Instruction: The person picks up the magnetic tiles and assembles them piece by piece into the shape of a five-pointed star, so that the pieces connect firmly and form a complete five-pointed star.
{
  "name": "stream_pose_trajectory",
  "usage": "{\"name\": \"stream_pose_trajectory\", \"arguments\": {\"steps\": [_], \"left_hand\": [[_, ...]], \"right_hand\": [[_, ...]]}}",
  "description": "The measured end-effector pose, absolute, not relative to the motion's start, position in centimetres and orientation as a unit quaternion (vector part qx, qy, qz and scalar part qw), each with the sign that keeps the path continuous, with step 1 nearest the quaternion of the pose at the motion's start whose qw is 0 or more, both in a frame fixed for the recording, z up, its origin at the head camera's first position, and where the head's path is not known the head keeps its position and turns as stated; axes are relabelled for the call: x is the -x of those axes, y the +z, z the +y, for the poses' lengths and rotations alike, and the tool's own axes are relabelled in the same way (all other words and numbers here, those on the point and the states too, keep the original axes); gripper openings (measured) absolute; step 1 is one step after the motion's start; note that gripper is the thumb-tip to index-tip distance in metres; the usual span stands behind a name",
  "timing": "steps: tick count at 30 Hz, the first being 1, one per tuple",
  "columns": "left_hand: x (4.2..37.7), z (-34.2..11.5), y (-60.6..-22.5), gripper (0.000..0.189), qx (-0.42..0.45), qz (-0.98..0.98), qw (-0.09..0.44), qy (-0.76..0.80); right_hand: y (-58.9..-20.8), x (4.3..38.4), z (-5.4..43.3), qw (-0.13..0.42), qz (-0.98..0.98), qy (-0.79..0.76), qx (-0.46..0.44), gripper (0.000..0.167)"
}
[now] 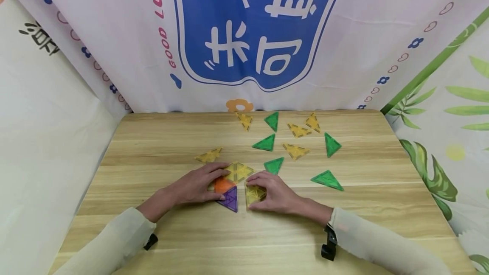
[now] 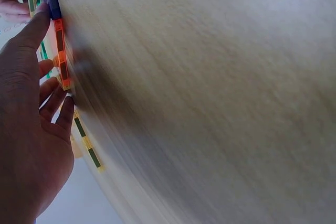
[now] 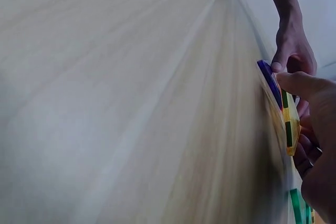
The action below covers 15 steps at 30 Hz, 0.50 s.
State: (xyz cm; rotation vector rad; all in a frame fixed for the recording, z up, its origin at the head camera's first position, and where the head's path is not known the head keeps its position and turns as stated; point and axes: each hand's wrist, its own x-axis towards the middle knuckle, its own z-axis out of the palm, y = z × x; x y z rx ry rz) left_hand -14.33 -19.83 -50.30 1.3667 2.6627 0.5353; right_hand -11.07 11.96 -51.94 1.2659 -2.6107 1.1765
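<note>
My left hand [image 1: 195, 184] rests on a group of flat, see-through magnetic tiles. Its thumb touches a purple triangle tile [image 1: 231, 200], while the fingers reach over an orange tile [image 1: 222, 185] to the yellow tiles [image 1: 240, 172] joined above. To the right, my right hand [image 1: 278, 194] pinches a yellow tile [image 1: 254, 195] between thumb and fingers, a small gap from the purple one. The right wrist view shows this yellow tile [image 3: 290, 121] on edge, with the thumb at its upper end. Part of the orange tile is hidden under the left hand.
Beyond the hands lie several loose green triangles [image 1: 264, 143] and yellow triangles [image 1: 296, 151] on the wooden table [image 1: 153, 139]. One yellow triangle [image 1: 209, 155] is just above the left hand. A printed cloth [image 1: 133, 46] hangs behind the far edge.
</note>
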Motion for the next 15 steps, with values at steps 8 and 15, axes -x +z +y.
{"name": "stream_pose_trajectory", "arguments": {"steps": [8, 15], "left_hand": [[14.4, -19.8, -50.2, 0.072, -0.448, 0.875, 0.053, 0.177], [14.3, -19.9, -50.1, 0.071, -0.447, 0.873, 0.063, 0.187]], "right_hand": [[-51.9, 10.8, 10.8, -0.013, -0.842, 0.368, -0.394, 0.060], [-51.6, 10.4, 10.0, -0.027, -0.854, 0.354, -0.381, 0.059]]}}
